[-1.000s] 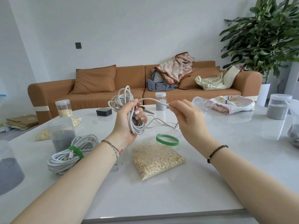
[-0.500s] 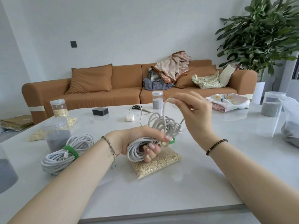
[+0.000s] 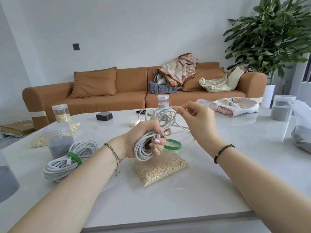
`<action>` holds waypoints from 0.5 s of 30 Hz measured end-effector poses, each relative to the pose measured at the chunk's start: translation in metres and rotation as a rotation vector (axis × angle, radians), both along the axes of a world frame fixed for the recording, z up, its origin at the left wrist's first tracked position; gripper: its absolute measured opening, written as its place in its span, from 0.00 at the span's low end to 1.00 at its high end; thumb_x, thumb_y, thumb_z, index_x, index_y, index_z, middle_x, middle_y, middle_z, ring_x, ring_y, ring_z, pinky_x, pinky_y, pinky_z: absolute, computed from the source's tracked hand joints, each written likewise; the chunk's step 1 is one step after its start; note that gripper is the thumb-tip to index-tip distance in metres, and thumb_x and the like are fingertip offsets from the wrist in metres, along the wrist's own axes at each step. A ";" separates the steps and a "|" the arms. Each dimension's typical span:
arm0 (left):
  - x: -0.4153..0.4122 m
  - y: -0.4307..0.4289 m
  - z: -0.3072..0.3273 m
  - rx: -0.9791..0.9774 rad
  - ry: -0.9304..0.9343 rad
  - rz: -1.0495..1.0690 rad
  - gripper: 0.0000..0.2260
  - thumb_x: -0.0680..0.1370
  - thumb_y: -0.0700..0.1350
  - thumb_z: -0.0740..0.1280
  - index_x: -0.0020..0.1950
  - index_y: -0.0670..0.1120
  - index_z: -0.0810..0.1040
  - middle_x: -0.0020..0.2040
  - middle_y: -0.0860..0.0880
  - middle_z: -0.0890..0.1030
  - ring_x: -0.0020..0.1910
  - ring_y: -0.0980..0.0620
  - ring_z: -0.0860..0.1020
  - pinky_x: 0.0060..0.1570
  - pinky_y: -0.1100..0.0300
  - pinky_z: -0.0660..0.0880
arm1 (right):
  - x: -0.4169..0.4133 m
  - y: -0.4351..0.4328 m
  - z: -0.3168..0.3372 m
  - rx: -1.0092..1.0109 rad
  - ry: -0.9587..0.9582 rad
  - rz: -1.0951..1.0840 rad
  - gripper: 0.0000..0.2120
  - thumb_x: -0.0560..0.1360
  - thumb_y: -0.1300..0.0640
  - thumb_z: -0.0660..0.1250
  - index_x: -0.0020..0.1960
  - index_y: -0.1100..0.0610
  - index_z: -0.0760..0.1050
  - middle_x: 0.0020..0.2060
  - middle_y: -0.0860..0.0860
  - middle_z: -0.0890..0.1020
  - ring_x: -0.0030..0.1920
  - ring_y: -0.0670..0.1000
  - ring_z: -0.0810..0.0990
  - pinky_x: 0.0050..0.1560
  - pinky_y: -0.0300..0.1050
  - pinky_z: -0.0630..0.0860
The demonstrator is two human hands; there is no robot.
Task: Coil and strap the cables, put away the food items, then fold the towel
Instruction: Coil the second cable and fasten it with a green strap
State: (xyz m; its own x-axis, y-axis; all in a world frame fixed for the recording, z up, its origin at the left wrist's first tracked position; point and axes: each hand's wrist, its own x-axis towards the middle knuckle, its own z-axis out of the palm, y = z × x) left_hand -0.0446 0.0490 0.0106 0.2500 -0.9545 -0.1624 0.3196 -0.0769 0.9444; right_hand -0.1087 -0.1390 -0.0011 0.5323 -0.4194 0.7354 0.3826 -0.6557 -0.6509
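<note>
Two hands meet over the middle of the bench (image 3: 185, 190). Our left hand (image 3: 143, 140) has its fingers curled tight round a bundle of white cable (image 3: 143, 151) and holds it just above a clear bag of oats (image 3: 161, 169). Our right hand (image 3: 200, 121) pinches one strand of that cable between thumb and fingertips at the far top of the bundle. Loose strands trail down to the bench behind it, near a white charger block (image 3: 134, 122). We see a green strap loop (image 3: 175, 146) lying flat just right of the left fingers, partly hidden by them. At near left a second cable coil (image 3: 64, 167) lies bound by a green strap (image 3: 74, 158), just beside a jar of grey powder (image 3: 58, 140). A patterned towel (image 3: 235, 106) lies crumpled at far right.
</note>
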 end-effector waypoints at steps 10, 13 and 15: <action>0.007 -0.013 -0.007 -0.253 -0.348 0.692 0.22 0.68 0.41 0.64 0.61 0.41 0.81 0.45 0.42 0.75 0.28 0.54 0.70 0.27 0.62 0.65 | 0.005 0.007 -0.008 0.017 0.209 0.279 0.14 0.84 0.50 0.59 0.41 0.54 0.71 0.28 0.52 0.71 0.25 0.47 0.66 0.26 0.41 0.64; 0.008 -0.012 -0.007 -0.304 -0.351 0.773 0.17 0.69 0.40 0.67 0.57 0.44 0.84 0.47 0.41 0.75 0.30 0.53 0.71 0.27 0.62 0.68 | 0.005 0.009 -0.010 0.007 0.312 0.335 0.14 0.85 0.51 0.57 0.43 0.55 0.72 0.26 0.51 0.73 0.24 0.48 0.68 0.25 0.42 0.67; 0.007 -0.010 -0.006 -0.311 -0.354 0.789 0.16 0.74 0.38 0.66 0.60 0.47 0.84 0.46 0.47 0.80 0.31 0.55 0.72 0.29 0.62 0.70 | 0.005 0.011 -0.012 -0.014 0.368 0.373 0.15 0.85 0.51 0.57 0.44 0.57 0.72 0.25 0.51 0.73 0.22 0.48 0.68 0.23 0.40 0.66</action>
